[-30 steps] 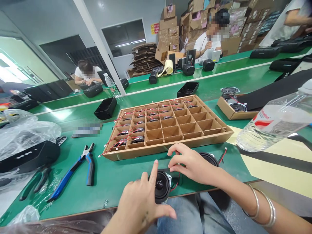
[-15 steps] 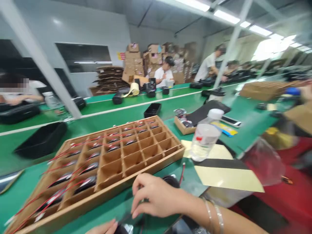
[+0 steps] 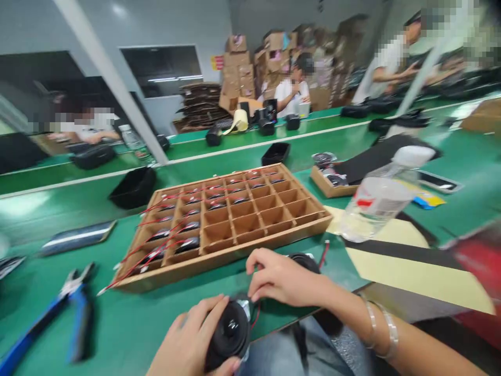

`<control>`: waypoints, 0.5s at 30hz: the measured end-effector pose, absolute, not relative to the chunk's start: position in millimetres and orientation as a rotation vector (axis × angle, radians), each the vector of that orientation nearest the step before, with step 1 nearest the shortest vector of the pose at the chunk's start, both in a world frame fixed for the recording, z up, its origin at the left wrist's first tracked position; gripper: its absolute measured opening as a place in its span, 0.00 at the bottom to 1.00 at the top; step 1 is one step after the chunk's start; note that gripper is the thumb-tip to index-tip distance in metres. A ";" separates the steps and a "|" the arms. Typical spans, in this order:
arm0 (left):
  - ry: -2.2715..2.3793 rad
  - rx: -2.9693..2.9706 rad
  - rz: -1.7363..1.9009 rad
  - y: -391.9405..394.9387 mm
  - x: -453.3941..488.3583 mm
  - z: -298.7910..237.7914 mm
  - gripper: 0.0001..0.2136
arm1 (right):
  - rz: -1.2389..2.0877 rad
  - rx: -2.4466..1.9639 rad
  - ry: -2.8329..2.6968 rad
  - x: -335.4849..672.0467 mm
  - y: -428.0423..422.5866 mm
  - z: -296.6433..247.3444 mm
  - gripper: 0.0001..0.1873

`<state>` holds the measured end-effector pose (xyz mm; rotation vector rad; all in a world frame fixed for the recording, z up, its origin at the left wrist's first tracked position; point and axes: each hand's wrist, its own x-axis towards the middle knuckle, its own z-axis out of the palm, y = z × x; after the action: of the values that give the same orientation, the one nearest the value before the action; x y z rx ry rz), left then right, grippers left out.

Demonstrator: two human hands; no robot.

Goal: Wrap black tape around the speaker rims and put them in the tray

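blue pliers [image 3: 74, 308] lie on the green table [image 3: 117, 326], near a cardboard tray [image 3: 223, 266] full of little boxes with wired speakers in them. the left hand [image 3: 188, 339] holds a round black speaker [image 3: 229, 331] tight at the table edge, and the right hand [image 3: 284, 277] is apart from it, its fingers [image 3: 258, 282] just beside that speaker and near a second black speaker [image 3: 303, 262] with a red wire [image 3: 323, 254], and a water bottle [image 3: 376, 209] stands farther right
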<state>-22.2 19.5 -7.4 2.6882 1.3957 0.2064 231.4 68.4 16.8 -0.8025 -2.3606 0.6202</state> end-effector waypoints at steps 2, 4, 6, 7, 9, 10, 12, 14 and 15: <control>1.354 2.728 0.124 12.7 -15.0 7.7 0.29 | 0.691 -0.833 -2.346 231.7 66.3 17.7 0.02; 1.392 2.707 0.089 11.9 -4.6 17.3 0.29 | 0.719 -0.857 -2.351 231.9 64.1 18.8 0.03; 1.435 2.679 0.089 11.1 3.2 22.4 0.30 | 0.726 -0.872 -2.360 231.8 62.0 19.3 0.04; 1.447 2.676 0.094 10.0 5.5 23.7 0.30 | 0.730 -0.878 -2.361 231.7 61.4 19.2 0.04; 1.451 2.694 0.115 7.2 7.2 24.6 0.30 | 0.737 -0.890 -2.358 231.3 60.8 18.8 0.04; 1.457 2.707 0.125 5.9 7.1 24.5 0.30 | 0.740 -0.893 -2.358 231.2 60.9 18.4 0.04; 1.477 2.735 0.147 4.2 6.4 23.6 0.30 | 0.737 -0.890 -2.365 231.1 61.1 17.6 0.04; 1.495 2.757 0.171 3.4 6.1 22.4 0.30 | 0.722 -0.886 -2.383 231.2 60.9 16.7 0.05; 1.502 2.765 0.180 3.1 6.1 21.7 0.30 | 0.709 -0.883 -2.394 231.2 60.5 16.4 0.05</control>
<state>6.1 3.1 21.7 2.7645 1.5023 0.1798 231.2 60.5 16.4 -0.8832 -2.3940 0.7088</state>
